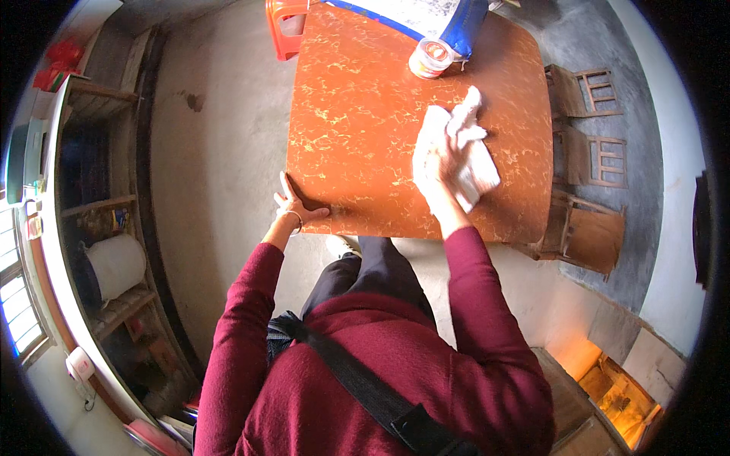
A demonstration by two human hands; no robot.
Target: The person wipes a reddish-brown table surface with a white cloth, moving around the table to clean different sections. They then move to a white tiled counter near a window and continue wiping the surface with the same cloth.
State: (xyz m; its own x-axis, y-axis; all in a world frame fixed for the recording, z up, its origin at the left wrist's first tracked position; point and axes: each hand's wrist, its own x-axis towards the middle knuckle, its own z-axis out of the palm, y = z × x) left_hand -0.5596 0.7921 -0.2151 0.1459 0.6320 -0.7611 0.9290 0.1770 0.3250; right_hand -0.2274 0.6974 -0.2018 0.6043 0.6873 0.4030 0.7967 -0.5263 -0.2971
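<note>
A reddish-brown, marble-patterned table (357,129) stands in front of me. On its right half, my right hand (439,163) is closed on a white cloth (477,173) and presses it against the top. The cloth lies bunched, with folds sticking out past my fingers on the far side and to the right. At the near left corner, my left hand (298,207) rests on the table edge, fingers spread, holding nothing. A round white tub with red print (431,58) sits beyond the cloth.
A blue and white bag (456,23) lies at the table's far end, with an orange plastic stool (284,34) beside that end. Wooden chairs (597,228) line the right side. A shelf unit (99,205) holding a white roll-shaped object (115,266) stands along the left wall.
</note>
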